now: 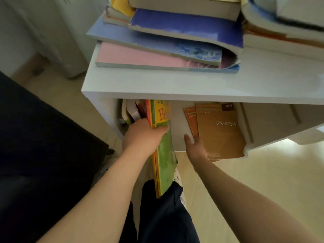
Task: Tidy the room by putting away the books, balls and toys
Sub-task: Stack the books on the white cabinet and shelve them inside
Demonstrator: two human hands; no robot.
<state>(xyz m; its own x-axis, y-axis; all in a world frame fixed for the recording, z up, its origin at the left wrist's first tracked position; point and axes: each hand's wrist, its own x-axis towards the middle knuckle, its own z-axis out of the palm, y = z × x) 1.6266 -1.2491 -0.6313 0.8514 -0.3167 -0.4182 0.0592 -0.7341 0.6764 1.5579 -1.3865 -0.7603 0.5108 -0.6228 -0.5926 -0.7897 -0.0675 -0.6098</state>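
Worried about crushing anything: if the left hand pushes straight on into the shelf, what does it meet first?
Probably the upright books just ahead of the left hand, which grips the green book; depth is unclear.

Head view, steeply down, near shelf [175, 81]

one left hand [143, 135], one right hand [194, 146] — two orange books [219, 134], one green book [164, 155], one white shelf [175, 85].
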